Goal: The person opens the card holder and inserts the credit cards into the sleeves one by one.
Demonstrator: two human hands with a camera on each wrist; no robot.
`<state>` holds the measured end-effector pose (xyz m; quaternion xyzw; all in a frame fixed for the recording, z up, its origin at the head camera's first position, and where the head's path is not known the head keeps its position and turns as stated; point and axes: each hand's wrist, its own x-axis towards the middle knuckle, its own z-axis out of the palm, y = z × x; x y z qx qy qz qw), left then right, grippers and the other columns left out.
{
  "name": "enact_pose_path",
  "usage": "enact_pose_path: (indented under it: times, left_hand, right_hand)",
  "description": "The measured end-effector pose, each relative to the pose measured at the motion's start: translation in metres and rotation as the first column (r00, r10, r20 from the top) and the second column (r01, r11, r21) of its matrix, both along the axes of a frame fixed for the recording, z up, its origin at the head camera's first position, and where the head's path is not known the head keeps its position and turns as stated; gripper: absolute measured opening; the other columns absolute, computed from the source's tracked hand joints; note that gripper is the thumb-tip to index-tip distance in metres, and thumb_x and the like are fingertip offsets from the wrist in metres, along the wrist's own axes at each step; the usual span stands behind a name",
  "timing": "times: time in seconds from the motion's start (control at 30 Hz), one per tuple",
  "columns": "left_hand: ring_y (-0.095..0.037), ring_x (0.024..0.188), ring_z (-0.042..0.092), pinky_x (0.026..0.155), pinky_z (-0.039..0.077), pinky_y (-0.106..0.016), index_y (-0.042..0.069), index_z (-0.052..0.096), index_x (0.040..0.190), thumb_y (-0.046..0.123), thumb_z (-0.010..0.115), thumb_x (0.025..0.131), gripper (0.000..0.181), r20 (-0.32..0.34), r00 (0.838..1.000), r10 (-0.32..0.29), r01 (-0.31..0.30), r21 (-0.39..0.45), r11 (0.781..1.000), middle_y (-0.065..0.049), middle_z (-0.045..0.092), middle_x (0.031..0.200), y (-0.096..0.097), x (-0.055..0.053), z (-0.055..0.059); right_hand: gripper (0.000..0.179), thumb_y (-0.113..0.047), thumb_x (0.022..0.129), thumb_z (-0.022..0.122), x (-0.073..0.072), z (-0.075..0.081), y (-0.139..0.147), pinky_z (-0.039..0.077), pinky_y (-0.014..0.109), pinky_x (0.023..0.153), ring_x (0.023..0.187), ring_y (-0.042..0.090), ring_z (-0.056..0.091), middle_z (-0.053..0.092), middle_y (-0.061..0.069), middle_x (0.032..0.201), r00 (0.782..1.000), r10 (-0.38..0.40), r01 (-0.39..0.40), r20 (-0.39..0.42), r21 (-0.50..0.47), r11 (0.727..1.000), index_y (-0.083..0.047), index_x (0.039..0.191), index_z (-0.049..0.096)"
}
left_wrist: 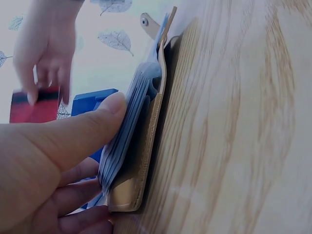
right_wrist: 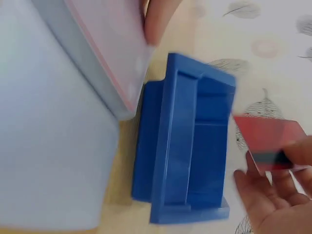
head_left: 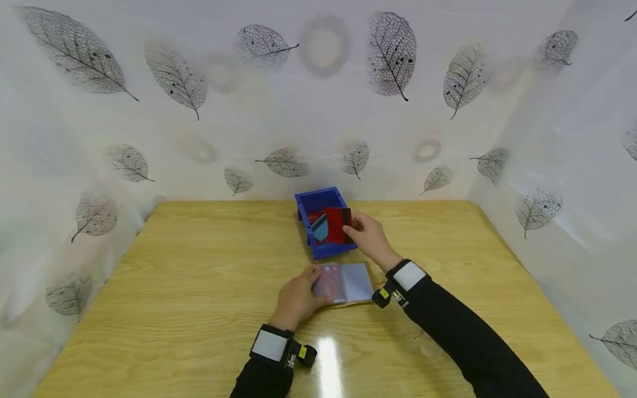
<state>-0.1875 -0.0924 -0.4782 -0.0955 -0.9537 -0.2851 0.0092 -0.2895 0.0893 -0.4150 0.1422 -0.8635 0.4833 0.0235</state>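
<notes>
My right hand (head_left: pixel 370 237) pinches a red card (head_left: pixel 336 224) with a dark stripe along one edge, held above the blue bin (head_left: pixel 328 251). Inside the bin, red and light-blue printed cards (head_left: pixel 320 226) show beside the held one. On the table in front lies an opened card holder (head_left: pixel 358 282) with a tan cover and clear sleeves. My left hand (head_left: pixel 298 296) grips its left part, and in the left wrist view the thumb presses on the stacked sleeves (left_wrist: pixel 129 126). A pinkish card (head_left: pixel 329 283) shows through the top left sleeve; the right side looks pale.
The wooden table (head_left: pixel 214 265) runs back to a pale curtain (head_left: pixel 298 110) printed with leaves. The bin stands near the table's back edge, just behind the card holder. A snap strap (left_wrist: pixel 150 24) sticks out from the holder's far end.
</notes>
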Motion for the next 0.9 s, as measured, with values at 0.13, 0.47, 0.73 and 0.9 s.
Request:
enact_pose_path:
  times: [0.13, 0.47, 0.73, 0.9]
  left_hand:
    - [-0.037, 0.12, 0.055, 0.096, 0.047, -0.048, 0.004, 0.055, 0.138, 0.04, 0.082, 0.075, 0.077, 0.014, 1.0, 0.005, -0.005, 0.004, 1.0, -0.015, 0.052, 0.141, -0.001, -0.002, 0.001]
    - [-0.04, 0.127, 0.049, 0.101, 0.042, -0.05, 0.006, 0.052, 0.14, 0.038, 0.082, 0.075, 0.079, 0.079, 0.997, 0.017, -0.019, 0.026, 0.999, -0.02, 0.045, 0.145, 0.0, -0.002, 0.002]
    - [-0.04, 0.127, 0.049, 0.1, 0.043, -0.05, 0.006, 0.053, 0.14, 0.037, 0.083, 0.075, 0.078, 0.077, 0.997, 0.01, -0.012, 0.019, 1.0, -0.02, 0.045, 0.145, -0.001, -0.001, 0.002]
    - [-0.04, 0.128, 0.048, 0.101, 0.043, -0.05, 0.006, 0.051, 0.141, 0.039, 0.082, 0.076, 0.078, 0.093, 0.996, 0.01, -0.011, 0.008, 1.0, -0.02, 0.044, 0.146, 0.0, -0.001, 0.004]
  right_hand:
    - [0.019, -0.004, 0.094, 0.058, 0.019, -0.009, 0.024, 0.057, 0.038, 0.073, 0.079, 0.015, 0.064, 0.067, 0.016, 0.094, 0.965, 0.074, -0.035, 0.251, -0.157, 0.987, 0.009, 0.109, 0.06]
    - [0.013, 0.001, 0.092, 0.059, 0.045, -0.042, 0.042, 0.058, 0.031, 0.061, 0.062, 0.014, 0.064, 0.066, 0.006, 0.079, 0.899, 0.083, 0.014, 0.43, -0.218, 0.976, 0.012, 0.098, 0.055]
    - [0.011, 0.001, 0.091, 0.059, 0.048, -0.041, 0.038, 0.057, 0.03, 0.058, 0.061, 0.013, 0.063, 0.065, 0.009, 0.08, 0.9, 0.038, 0.032, 0.433, -0.152, 0.988, 0.01, 0.098, 0.055]
    - [0.011, 0.001, 0.091, 0.059, 0.051, -0.042, 0.037, 0.058, 0.032, 0.059, 0.061, 0.014, 0.063, 0.063, 0.011, 0.08, 0.908, 0.039, 0.01, 0.417, -0.116, 0.993, 0.01, 0.097, 0.057]
